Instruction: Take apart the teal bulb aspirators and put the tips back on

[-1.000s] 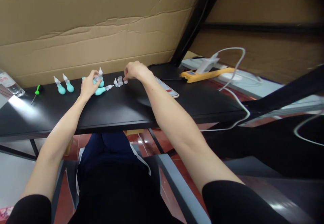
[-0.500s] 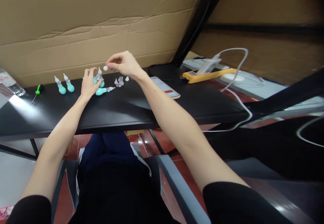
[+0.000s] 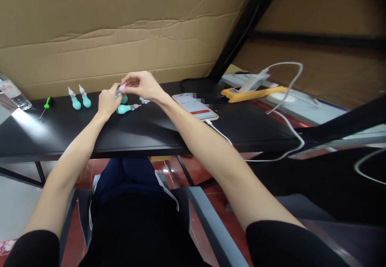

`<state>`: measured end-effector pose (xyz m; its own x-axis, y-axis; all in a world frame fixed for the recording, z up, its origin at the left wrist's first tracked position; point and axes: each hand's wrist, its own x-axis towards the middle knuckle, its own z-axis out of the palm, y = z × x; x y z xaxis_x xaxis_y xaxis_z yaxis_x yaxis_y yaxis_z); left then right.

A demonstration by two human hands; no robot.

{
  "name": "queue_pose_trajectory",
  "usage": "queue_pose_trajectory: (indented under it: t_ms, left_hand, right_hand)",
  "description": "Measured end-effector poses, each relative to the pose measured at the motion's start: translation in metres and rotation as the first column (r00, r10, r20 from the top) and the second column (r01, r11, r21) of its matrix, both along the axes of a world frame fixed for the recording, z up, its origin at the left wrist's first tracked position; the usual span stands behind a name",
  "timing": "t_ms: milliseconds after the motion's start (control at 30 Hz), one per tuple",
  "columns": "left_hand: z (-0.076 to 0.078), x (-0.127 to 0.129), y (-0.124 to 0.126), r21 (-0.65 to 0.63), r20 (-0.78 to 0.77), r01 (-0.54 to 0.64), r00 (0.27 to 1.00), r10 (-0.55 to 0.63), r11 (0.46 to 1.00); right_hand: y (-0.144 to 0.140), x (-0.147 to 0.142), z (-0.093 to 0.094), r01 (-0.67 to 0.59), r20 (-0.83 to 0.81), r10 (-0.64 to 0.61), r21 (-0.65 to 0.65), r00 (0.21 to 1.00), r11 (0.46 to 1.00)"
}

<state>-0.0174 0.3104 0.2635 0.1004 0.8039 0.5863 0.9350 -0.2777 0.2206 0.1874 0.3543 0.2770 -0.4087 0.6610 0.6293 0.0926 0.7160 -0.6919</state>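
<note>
At the back of the black table, my two hands meet. My left hand (image 3: 107,103) is closed around a nasal aspirator (image 3: 118,91), whose clear nozzle shows at the fingertips; its bulb is mostly hidden. My right hand (image 3: 140,85) pinches a small whitish cap (image 3: 122,87) against that nozzle. Whether the cap is seated I cannot tell. Just under the hands lies a teal aspirator (image 3: 123,109) on its side, its clear tip to the right. Another teal bulb (image 3: 124,98) shows partly behind the fingers. Small clear parts (image 3: 144,100) lie beside my right wrist.
Two teal aspirators (image 3: 85,100) lie to the left. Beyond them are a green-and-black screwdriver (image 3: 46,105) and a water bottle (image 3: 15,94). Right of my forearm lies a phone (image 3: 196,106) with a white cable (image 3: 220,130). A yellow power strip (image 3: 256,94) sits farther right. Cardboard (image 3: 120,29) rises behind.
My right hand has moved left and slightly down, bringing the cap from beside the nozzle onto it. My left fingers have drawn in closer. The view has shifted slightly.
</note>
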Motion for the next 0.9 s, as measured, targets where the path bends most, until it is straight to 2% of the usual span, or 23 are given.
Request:
queue_pose_trajectory:
  t_ms: [133,367,633,767,900]
  left_hand:
    - [0.003,0.004,-0.003,-0.014,-0.064,-0.013,0.998,0.012,1.000]
    - [0.010,0.007,-0.012,-0.069,-0.167,-0.032,0.986,0.020,0.997]
    - [0.015,0.010,-0.023,-0.053,-0.384,-0.058,0.923,0.033,0.997]
    - [0.018,0.009,-0.026,-0.047,-0.442,-0.067,0.896,0.039,0.997]
    - [0.025,0.011,-0.031,-0.070,-0.441,-0.110,0.895,0.068,0.991]
  right_hand:
    - [0.001,-0.001,-0.003,0.027,0.003,-0.027,0.014,1.000,1.000]
    - [-0.004,-0.008,-0.012,0.189,0.059,-0.196,0.101,0.979,0.977]
    - [-0.003,-0.002,-0.010,0.116,0.138,-0.125,0.071,0.983,0.991]
    - [-0.003,-0.004,-0.009,0.100,0.167,-0.131,0.184,0.977,0.978]
    - [-0.002,-0.009,-0.007,0.054,0.180,-0.122,0.345,0.976,0.937]
